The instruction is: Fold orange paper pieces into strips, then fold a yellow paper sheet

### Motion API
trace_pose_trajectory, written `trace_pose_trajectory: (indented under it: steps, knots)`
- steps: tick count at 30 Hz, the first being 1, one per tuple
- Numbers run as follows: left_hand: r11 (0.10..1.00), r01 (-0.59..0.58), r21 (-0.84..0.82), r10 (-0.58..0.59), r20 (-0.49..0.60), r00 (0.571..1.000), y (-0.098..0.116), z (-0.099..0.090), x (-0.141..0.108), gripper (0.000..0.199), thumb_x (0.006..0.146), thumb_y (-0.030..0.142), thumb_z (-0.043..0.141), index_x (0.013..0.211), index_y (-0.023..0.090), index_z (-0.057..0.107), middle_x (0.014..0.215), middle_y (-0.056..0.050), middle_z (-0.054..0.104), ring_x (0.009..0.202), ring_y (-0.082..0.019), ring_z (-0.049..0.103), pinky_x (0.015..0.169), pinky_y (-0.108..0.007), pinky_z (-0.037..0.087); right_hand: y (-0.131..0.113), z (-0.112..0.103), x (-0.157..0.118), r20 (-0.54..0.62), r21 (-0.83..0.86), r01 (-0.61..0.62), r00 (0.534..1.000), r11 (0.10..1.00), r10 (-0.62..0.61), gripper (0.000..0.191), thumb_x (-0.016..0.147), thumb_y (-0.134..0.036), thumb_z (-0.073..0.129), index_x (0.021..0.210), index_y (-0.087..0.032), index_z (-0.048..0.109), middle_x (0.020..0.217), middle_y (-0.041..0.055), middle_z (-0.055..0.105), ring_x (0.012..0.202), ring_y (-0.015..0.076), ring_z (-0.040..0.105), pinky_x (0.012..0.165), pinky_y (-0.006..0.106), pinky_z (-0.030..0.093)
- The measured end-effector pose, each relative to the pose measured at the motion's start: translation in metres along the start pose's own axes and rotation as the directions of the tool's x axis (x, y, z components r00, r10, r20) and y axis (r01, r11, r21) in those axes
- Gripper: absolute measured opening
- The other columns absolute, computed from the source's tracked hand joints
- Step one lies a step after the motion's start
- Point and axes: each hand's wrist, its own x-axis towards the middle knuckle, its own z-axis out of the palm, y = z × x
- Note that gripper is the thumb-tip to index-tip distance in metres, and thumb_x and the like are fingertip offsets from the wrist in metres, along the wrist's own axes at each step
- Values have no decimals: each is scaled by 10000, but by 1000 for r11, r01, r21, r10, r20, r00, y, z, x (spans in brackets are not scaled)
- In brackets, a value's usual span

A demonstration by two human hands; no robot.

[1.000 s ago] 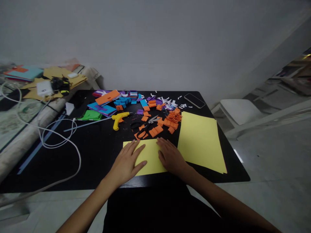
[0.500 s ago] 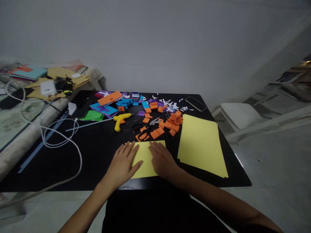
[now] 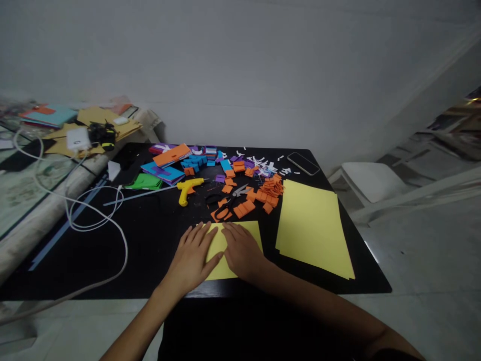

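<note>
A yellow sheet [image 3: 221, 268] lies at the front edge of the black table, under both hands. My left hand [image 3: 193, 255] rests flat on its left part, fingers spread. My right hand [image 3: 242, 250] presses on the sheet's middle, fingers stretched forward, close to the left fingertips. Just beyond the sheet are black-handled scissors [image 3: 233, 198] among folded orange paper pieces [image 3: 244, 208]. To the right lies a stack of larger yellow sheets [image 3: 313, 225].
A yellow glue gun [image 3: 185, 190] lies behind my left hand. Green papers [image 3: 145, 181], a white cable [image 3: 126, 245] and a blue strip are at left. A phone [image 3: 303, 163] lies at the back right, near white paper scraps [image 3: 263, 163].
My right hand has slid left across the yellow sheet, nearer to my left hand, baring more of the sheet's right part. My left hand stays flat. The view has shifted slightly.
</note>
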Motion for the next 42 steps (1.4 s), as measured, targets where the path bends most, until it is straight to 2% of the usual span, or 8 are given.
trace_pose_trajectory:
  steps: [6, 13, 19, 26, 30, 34, 37, 42]
  knots:
    - [1000, 6, 24, -6, 11, 1000, 1, -1, 1, 567, 989, 510, 528, 1454, 187, 503, 1516, -149, 526, 1406, -356, 469, 1162, -586, 359, 5, 2, -3, -73, -13, -18, 997, 1000, 17, 455, 900, -125, 498, 1335, -22, 584, 1437, 205, 597, 1384, 295, 513, 1189, 445, 405]
    - [1000, 17, 18, -17, 16, 1000, 1, -2, 1, 563, 996, 514, 515, 1455, 189, 502, 1518, -146, 524, 1415, -351, 460, 1172, -575, 348, 26, -3, -19, -164, -44, -78, 984, 996, 69, 371, 950, -134, 486, 1284, -44, 618, 1395, 195, 638, 1324, 307, 579, 1125, 462, 478]
    - [1000, 10, 15, -10, 0, 1000, 1, -1, 0, 549, 994, 501, 523, 1452, 199, 514, 1512, -143, 531, 1407, -348, 471, 1173, -569, 351, 46, -13, -38, -179, -79, -122, 978, 989, 107, 387, 964, -139, 491, 1329, -68, 598, 1399, 177, 642, 1315, 309, 591, 1134, 498, 466]
    - [1000, 5, 6, -5, -11, 1000, 0, -1, -2, 533, 979, 476, 558, 1420, 177, 552, 1494, -154, 543, 1397, -354, 473, 1166, -571, 360, 56, -20, -37, -219, -62, -65, 974, 996, 50, 310, 955, -109, 515, 1229, -113, 659, 1302, 143, 697, 1219, 280, 621, 1140, 484, 432]
    - [999, 17, -35, -19, -43, 999, 1, -4, -4, 478, 956, 426, 595, 1362, 174, 608, 1436, -163, 583, 1349, -356, 511, 1119, -548, 424, 48, -22, -25, -167, -58, -75, 984, 996, 64, 232, 932, -88, 553, 1107, -128, 700, 1134, 144, 696, 1090, 278, 605, 1010, 431, 479]
    - [998, 19, -66, -23, -64, 998, 2, -5, -6, 442, 949, 392, 605, 1338, 183, 628, 1412, -163, 596, 1320, -355, 531, 1088, -536, 457, 29, -19, -6, -29, -67, -34, 999, 997, 32, 278, 919, -93, 580, 1166, -155, 693, 1026, 118, 648, 951, 259, 565, 856, 389, 465]
    - [998, 13, -67, -18, -73, 997, 2, -4, -6, 424, 951, 385, 602, 1322, 182, 636, 1405, -165, 600, 1310, -354, 539, 1076, -537, 467, 17, -16, 8, 41, -68, 26, 999, 997, -23, 349, 927, -114, 580, 1267, -142, 654, 1004, 119, 622, 953, 257, 541, 832, 374, 435]
    - [999, 14, -35, -17, -78, 997, 1, -1, -6, 392, 977, 366, 569, 1303, 162, 643, 1392, -168, 610, 1310, -347, 544, 1073, -526, 469, 11, -14, 15, 64, -103, -11, 998, 995, 18, 384, 961, -158, 548, 1336, -152, 632, 996, 124, 629, 955, 258, 544, 839, 376, 413]
